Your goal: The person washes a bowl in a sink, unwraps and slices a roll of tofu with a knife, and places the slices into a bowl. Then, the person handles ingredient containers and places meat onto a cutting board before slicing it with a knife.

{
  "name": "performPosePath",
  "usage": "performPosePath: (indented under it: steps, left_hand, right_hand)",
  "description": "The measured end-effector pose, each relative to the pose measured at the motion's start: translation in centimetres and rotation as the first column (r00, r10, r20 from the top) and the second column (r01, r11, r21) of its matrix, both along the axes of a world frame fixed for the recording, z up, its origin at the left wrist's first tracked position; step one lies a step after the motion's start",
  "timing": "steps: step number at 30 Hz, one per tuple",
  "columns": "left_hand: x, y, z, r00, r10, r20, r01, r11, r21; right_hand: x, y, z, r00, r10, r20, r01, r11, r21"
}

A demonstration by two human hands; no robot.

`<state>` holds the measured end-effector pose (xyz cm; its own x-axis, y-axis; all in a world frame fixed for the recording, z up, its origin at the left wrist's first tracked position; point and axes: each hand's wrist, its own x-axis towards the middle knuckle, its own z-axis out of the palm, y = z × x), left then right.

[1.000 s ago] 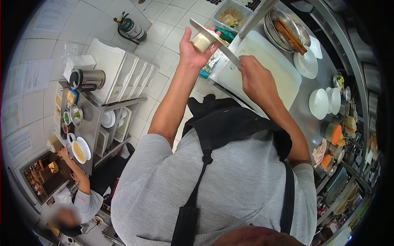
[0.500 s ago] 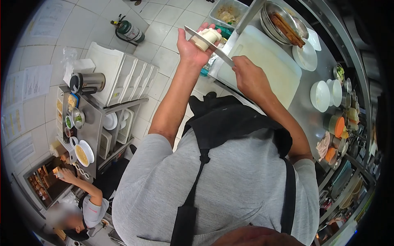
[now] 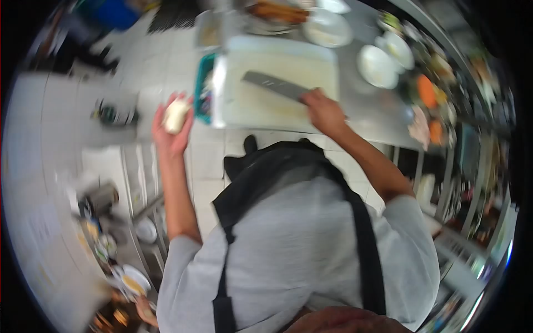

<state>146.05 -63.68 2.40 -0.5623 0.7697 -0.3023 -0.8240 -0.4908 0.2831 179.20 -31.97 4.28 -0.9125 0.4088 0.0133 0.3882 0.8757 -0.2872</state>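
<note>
My left hand (image 3: 172,129) is palm up over the floor, out to the left of the counter. A pale, rounded cream-white piece of food (image 3: 176,115) rests in it, with fingers around its sides; blur hides its exact kind. My right hand (image 3: 324,112) grips a kitchen knife (image 3: 273,84) by its handle. The broad grey blade points left above the white cutting board (image 3: 239,114), with small pale bits on its side. Whether the blade touches the board I cannot tell.
A teal basket (image 3: 203,89) hangs at the counter's left end. White bowls (image 3: 377,66) and orange-topped containers (image 3: 426,91) stand along the steel counter (image 3: 369,111). On the left are a fire extinguisher (image 3: 117,114) and a drawer unit (image 3: 105,161). Another person's hand (image 3: 145,311) shows lower left.
The knife has left the pale piece in my left palm and is now over the cutting board. My hands have moved apart, and the view has turned.
</note>
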Motion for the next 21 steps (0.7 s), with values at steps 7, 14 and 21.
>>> performPosePath:
  steps: [7, 14, 21]
  left_hand:
    - [11.0, 17.0, 7.2, 0.922, -0.380, -0.077, 0.376, 0.925, -0.057]
    - [25.2, 42.9, 6.8, 0.669, -0.738, -0.088, 0.735, 0.674, -0.075]
    - [30.5, 58.9, 1.0, 0.489, -0.864, -0.119, 0.753, 0.487, -0.443]
  right_hand:
    - [4.7, 3.9, -2.6, 0.987, 0.032, -0.160, -0.037, 0.999, -0.028]
    - [17.5, 10.1, -2.1, 0.844, -0.352, -0.404, 0.226, 0.917, -0.328]
    - [34.7, 16.9, -3.9, 0.620, -0.740, -0.260, 0.456, 0.610, -0.648]
